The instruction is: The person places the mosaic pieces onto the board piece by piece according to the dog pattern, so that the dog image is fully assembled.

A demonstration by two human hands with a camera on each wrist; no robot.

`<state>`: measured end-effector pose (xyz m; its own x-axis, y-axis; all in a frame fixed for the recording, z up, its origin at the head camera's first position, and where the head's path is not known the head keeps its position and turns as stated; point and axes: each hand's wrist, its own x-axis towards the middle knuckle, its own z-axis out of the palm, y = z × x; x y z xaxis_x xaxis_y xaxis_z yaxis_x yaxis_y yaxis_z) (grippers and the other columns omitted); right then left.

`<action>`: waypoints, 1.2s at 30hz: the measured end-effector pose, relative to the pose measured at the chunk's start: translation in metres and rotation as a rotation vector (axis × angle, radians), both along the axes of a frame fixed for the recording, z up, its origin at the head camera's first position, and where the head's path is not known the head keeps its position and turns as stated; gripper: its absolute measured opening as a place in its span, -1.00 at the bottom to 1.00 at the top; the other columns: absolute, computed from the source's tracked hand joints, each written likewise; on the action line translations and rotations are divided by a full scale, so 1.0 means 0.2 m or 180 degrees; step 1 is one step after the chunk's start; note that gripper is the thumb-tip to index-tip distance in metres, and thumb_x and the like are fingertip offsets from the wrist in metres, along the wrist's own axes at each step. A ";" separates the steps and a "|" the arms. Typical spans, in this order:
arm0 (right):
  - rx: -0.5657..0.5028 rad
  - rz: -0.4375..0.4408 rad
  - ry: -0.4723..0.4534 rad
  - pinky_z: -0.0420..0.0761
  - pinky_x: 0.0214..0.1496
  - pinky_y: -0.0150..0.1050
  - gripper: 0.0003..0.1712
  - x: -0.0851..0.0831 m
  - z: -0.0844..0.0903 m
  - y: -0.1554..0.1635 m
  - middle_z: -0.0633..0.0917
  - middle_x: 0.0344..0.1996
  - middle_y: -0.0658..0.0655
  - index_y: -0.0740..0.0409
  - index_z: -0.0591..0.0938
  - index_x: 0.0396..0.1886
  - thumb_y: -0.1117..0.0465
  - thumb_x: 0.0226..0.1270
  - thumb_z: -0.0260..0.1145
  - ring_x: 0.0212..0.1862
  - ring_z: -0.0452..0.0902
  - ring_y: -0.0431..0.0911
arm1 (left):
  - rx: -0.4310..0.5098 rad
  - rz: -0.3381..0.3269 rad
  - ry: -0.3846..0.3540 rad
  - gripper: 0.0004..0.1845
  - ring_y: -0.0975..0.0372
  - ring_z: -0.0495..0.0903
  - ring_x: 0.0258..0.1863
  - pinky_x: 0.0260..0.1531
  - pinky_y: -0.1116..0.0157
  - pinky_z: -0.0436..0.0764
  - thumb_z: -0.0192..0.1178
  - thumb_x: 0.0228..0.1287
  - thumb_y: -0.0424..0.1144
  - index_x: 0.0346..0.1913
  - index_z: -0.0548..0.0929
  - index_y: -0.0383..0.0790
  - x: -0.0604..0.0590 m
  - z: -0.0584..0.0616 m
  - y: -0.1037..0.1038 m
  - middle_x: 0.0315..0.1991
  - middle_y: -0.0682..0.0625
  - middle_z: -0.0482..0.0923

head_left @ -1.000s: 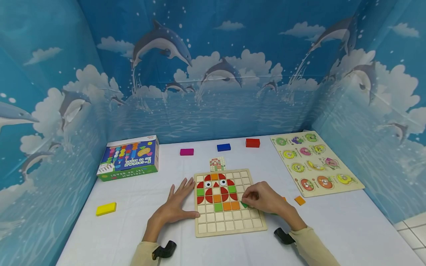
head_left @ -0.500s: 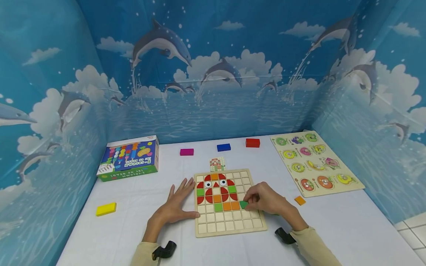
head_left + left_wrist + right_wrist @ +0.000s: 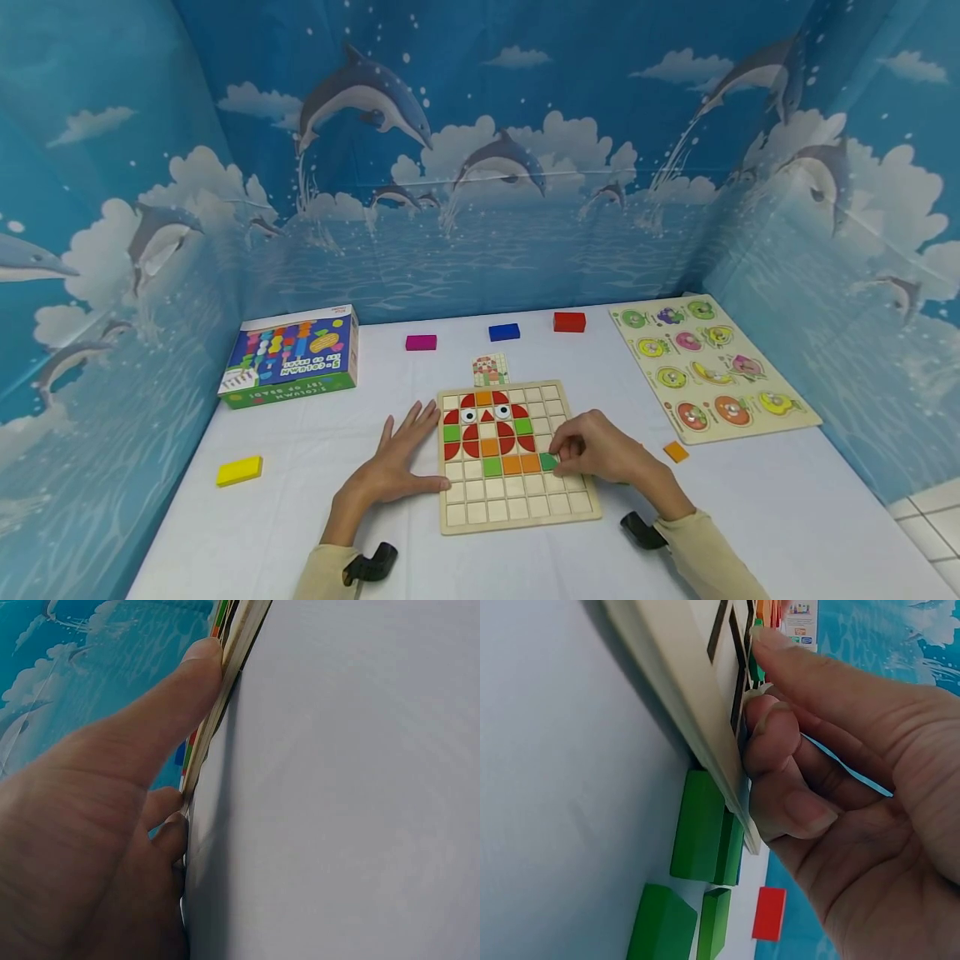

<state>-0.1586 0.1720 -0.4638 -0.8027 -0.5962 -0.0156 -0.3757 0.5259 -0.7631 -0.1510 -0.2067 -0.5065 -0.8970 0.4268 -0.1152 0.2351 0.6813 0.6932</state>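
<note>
A wooden grid board (image 3: 517, 508) lies on the white table, its upper rows filled with red, orange and green tiles that form a face. My right hand (image 3: 562, 457) rests on the board's right side and pinches a green tile (image 3: 548, 461) that sits in a cell beside the orange tiles. In the right wrist view the fingertips (image 3: 769, 645) touch that green tile (image 3: 756, 671) at the board (image 3: 682, 690). My left hand (image 3: 420, 450) lies flat on the table, its thumb (image 3: 199, 671) pressed against the board's left edge (image 3: 241, 634).
A colourful box (image 3: 288, 354) stands at the back left, a yellow block (image 3: 239, 471) near the left edge. Magenta (image 3: 421, 342), blue (image 3: 504, 332) and red (image 3: 569, 322) blocks line the back. A fruit puzzle (image 3: 705, 367) lies right, an orange tile (image 3: 676, 452) beside it. Green blocks (image 3: 705, 836) lie by the board.
My right hand has brought the green tile left and down from a tilted hold into the cell beside the orange tiles. The left hand has not moved.
</note>
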 end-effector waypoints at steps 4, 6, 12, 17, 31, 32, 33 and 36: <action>-0.0005 0.0003 0.0017 0.62 -0.35 -0.41 -0.82 0.00 0.00 0.00 0.66 -0.50 -0.12 0.14 0.84 -0.28 0.38 0.16 0.69 -0.40 0.51 -0.27 | 0.0089 -0.0035 0.0066 0.28 -0.04 -0.26 0.77 0.66 -0.26 -0.47 0.61 0.10 0.25 0.76 0.12 -0.06 0.01 0.01 0.00 0.79 -0.02 -0.07; -0.0001 0.0002 0.0037 0.63 -0.35 -0.41 -0.83 0.00 0.00 0.00 0.67 -0.49 -0.11 0.14 0.84 -0.29 0.39 0.18 0.67 -0.40 0.51 -0.28 | 0.0108 -0.0034 0.0086 0.28 -0.04 -0.26 0.77 0.66 -0.26 -0.47 0.60 0.10 0.27 0.76 0.12 -0.05 0.01 0.00 0.00 0.79 -0.02 -0.06; 0.0013 0.0029 0.0085 0.63 -0.35 -0.41 -0.85 0.00 0.00 0.00 0.68 -0.48 -0.10 0.16 0.84 -0.29 0.40 0.20 0.65 -0.40 0.50 -0.28 | 0.0068 0.0004 0.0051 0.30 0.03 -0.28 0.78 0.68 -0.19 -0.47 0.61 0.07 0.29 0.77 0.09 0.02 0.00 -0.02 0.00 0.79 0.08 -0.10; 0.0065 -0.0102 0.0190 0.63 -0.33 -0.41 -0.91 -0.01 0.01 0.05 0.73 -0.42 -0.15 0.12 0.86 -0.22 0.32 0.30 0.61 -0.38 0.53 -0.27 | 0.0069 -0.0011 0.0042 0.26 0.01 -0.28 0.78 0.67 -0.23 -0.47 0.62 0.08 0.25 0.76 0.13 0.05 0.01 -0.01 0.00 0.79 0.05 -0.08; 0.0249 -0.0301 0.0309 0.54 -0.33 -0.41 -0.57 -0.05 -0.02 0.14 0.58 -0.45 -0.10 0.36 0.80 0.07 0.31 0.23 0.66 -0.36 0.48 -0.26 | -0.0073 -0.0037 -0.0076 0.16 0.02 -0.33 0.78 0.66 -0.24 -0.49 0.62 0.15 0.15 0.74 0.20 0.07 0.01 0.04 0.00 0.79 0.07 -0.10; 0.0258 -0.0311 0.0303 0.54 -0.33 -0.41 -0.57 -0.05 -0.02 0.14 0.58 -0.45 -0.09 0.37 0.79 0.08 0.33 0.23 0.66 -0.35 0.48 -0.24 | -0.0077 -0.0038 -0.0073 0.17 0.02 -0.33 0.78 0.66 -0.23 -0.48 0.62 0.15 0.15 0.74 0.20 0.07 0.01 0.04 0.00 0.79 0.08 -0.09; 0.0275 -0.0316 0.0303 0.54 -0.33 -0.41 -0.56 -0.05 -0.02 0.14 0.57 -0.45 -0.08 0.37 0.79 0.09 0.34 0.22 0.66 -0.35 0.48 -0.23 | -0.0074 -0.0038 -0.0069 0.17 0.02 -0.32 0.78 0.66 -0.23 -0.48 0.62 0.15 0.15 0.74 0.20 0.07 0.01 0.04 0.01 0.79 0.08 -0.08; 0.0313 -0.0309 0.0308 0.53 -0.34 -0.42 -0.55 -0.05 -0.01 0.13 0.57 -0.46 -0.06 0.38 0.78 0.08 0.36 0.21 0.66 -0.36 0.48 -0.23 | -0.0076 -0.0026 -0.0053 0.17 0.02 -0.32 0.78 0.66 -0.23 -0.49 0.63 0.14 0.15 0.74 0.20 0.07 0.01 0.04 0.01 0.78 0.09 -0.06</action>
<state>-0.1696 0.1984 -0.4668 -0.8571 -0.5150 0.0100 -0.3885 0.6336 -0.6690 -0.1486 -0.2051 -0.4992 -0.8913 0.4311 -0.1404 0.2293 0.6958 0.6807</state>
